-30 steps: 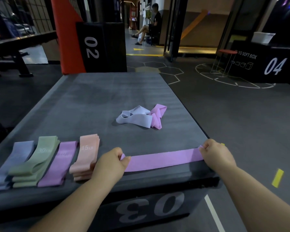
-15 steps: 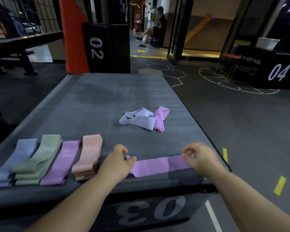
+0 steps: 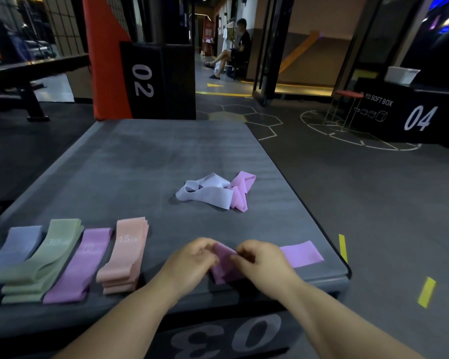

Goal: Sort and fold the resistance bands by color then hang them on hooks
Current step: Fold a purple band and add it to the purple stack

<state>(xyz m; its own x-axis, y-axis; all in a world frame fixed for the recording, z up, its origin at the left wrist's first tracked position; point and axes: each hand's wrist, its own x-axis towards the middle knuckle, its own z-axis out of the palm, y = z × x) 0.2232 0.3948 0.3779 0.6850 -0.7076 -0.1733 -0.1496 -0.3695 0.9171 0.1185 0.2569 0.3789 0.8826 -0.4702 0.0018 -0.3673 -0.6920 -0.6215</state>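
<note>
Head view. Purple band point(image 3: 224, 270) lay stretched flat along the near edge of the soft box point(image 3: 166, 156) a second ago, hands wide apart at its ends. Now left hand point(image 3: 192, 257) and right hand point(image 3: 259, 260) meet, both pinching the band where it doubles over. A flat stretch lies right of the right hand. Fold under way; hanging not begun, no hooks in view.

Count:
- Four folded stacks at left: blue-grey stack point(image 3: 18, 247), green stack point(image 3: 49, 255), purple stack point(image 3: 83, 265), peach stack point(image 3: 126, 255). Layers per stack unclear.
- Two loose bands mid-box, touching: pale lavender band point(image 3: 205, 195), pink-purple band point(image 3: 240, 193).

Purple band point(image 3: 301, 253); folded lavender point(image 3: 16, 251), green point(image 3: 51, 253), purple point(image 3: 82, 268), peach stacks point(image 3: 126, 252); grey box point(image 3: 140, 156)
</note>
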